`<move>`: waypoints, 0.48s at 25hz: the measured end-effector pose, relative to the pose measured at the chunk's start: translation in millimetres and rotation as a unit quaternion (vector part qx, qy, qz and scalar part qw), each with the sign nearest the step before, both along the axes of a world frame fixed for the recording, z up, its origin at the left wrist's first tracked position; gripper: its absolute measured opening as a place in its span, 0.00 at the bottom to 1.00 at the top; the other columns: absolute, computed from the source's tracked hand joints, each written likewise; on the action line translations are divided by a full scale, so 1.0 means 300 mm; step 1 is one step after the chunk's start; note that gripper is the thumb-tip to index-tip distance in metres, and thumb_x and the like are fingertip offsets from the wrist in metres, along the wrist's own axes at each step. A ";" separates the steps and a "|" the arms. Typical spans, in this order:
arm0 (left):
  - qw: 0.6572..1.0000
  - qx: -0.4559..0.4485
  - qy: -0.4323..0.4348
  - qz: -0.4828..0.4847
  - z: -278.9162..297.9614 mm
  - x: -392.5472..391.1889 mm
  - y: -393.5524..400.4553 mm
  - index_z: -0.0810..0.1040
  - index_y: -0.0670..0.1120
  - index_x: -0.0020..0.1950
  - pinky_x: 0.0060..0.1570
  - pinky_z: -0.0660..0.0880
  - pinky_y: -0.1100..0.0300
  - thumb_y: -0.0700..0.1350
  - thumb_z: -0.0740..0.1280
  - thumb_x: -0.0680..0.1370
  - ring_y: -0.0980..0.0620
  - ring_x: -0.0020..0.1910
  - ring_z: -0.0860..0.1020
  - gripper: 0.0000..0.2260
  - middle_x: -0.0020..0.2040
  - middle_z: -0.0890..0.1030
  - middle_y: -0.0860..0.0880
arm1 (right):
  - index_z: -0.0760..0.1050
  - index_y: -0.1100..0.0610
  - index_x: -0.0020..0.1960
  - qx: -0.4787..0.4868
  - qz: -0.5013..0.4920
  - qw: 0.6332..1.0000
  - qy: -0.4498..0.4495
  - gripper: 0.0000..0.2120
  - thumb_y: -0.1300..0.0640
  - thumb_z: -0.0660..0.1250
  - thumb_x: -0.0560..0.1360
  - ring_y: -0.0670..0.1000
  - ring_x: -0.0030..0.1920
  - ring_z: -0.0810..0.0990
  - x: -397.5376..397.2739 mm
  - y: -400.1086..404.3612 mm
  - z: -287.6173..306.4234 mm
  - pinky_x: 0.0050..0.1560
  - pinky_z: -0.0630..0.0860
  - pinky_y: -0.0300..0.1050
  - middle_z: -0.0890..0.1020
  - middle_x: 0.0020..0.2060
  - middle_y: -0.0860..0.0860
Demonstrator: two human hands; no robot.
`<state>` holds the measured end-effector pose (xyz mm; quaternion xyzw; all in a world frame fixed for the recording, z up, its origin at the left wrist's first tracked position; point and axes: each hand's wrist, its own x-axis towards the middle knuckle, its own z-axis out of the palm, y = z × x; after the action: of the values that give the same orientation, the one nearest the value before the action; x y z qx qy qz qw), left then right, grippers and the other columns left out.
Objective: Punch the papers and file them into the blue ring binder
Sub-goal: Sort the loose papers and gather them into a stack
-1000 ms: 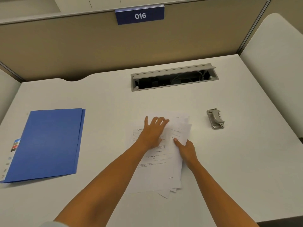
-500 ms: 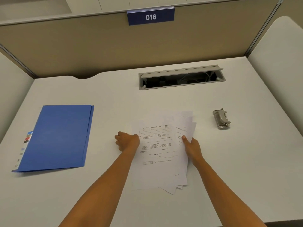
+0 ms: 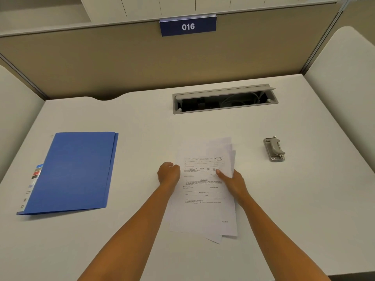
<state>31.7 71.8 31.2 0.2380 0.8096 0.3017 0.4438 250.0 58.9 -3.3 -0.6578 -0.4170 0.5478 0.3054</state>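
A loose stack of printed white papers (image 3: 203, 211) lies fanned on the white desk (image 3: 304, 209) in front of me. My left hand (image 3: 168, 173) grips the stack's left edge with curled fingers. My right hand (image 3: 233, 182) holds the right edge, thumb on top, and the sheets there are lifted a little. The blue ring binder (image 3: 75, 171) lies closed and flat on the left of the desk, well apart from the papers. A small grey metal hole punch (image 3: 274, 149) stands to the right of the papers, untouched.
An open grey cable hatch (image 3: 224, 99) is set into the desk behind the papers. A beige partition with a blue "016" plate (image 3: 188, 26) closes off the back. Pale side panels stand at the left and right edges.
My left hand left the top of the stack and took hold of its left edge. My right hand slid inward along the right edge, lifting the sheets there.
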 end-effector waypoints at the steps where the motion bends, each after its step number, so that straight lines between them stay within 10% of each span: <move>1: 1.000 0.004 -0.004 -0.001 -0.004 -0.005 -0.002 0.76 0.40 0.63 0.56 0.77 0.49 0.41 0.60 0.75 0.40 0.59 0.79 0.17 0.61 0.79 0.40 | 0.75 0.54 0.64 0.014 0.008 1.000 -0.007 0.22 0.46 0.71 0.73 0.54 0.54 0.82 0.004 -0.004 -0.009 0.57 0.79 0.54 0.83 0.56 0.50; 12: 0.962 0.110 -0.204 -0.143 0.109 -0.059 0.026 0.81 0.50 0.59 0.56 0.79 0.49 0.51 0.77 0.70 0.49 0.53 0.83 0.18 0.56 0.85 0.51 | 0.79 0.57 0.58 0.077 -0.019 0.985 0.151 0.18 0.54 0.75 0.70 0.53 0.48 0.85 -0.001 0.077 0.210 0.49 0.82 0.53 0.85 0.51 0.52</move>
<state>13.9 79.5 63.9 0.3325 0.6213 0.3644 0.6088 249.8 82.2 59.7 -0.5503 -0.3942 0.6011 0.4247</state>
